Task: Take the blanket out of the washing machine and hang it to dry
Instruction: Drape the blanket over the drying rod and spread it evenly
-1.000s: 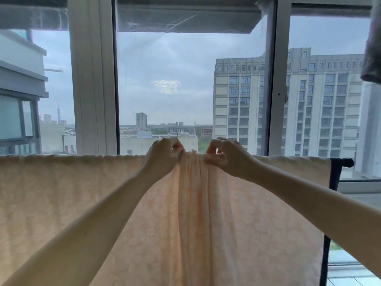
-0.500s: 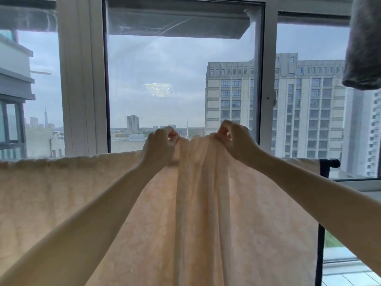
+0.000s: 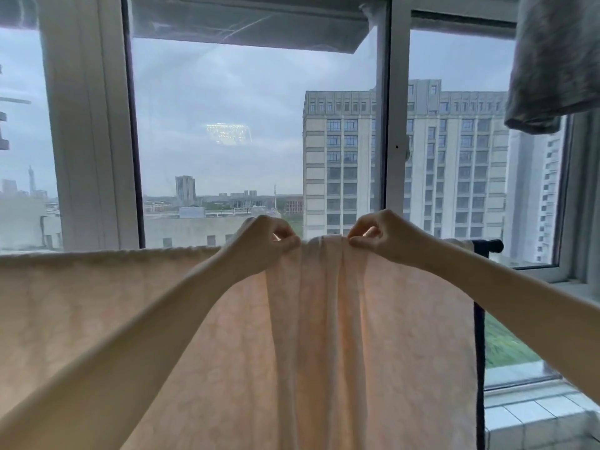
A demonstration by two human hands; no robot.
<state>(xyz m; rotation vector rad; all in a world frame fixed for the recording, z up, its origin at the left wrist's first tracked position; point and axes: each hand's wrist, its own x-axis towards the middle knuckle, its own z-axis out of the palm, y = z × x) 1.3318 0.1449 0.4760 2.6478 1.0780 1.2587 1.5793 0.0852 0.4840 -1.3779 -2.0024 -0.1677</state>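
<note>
Blanket lowered to rail, grey garment overhead

— What lies beyond the glass?
— A pale, many-windowed tower block on the right, under a grey, cloudy sky. Lower, far-off buildings line the horizon near the centre.
— And nearer?
— White window frames split the view into panes; a bright reflection glows in the middle pane. A grey cloth hangs at the top right corner. Pale tiles show at bottom right, with a patch of green above them.
</note>
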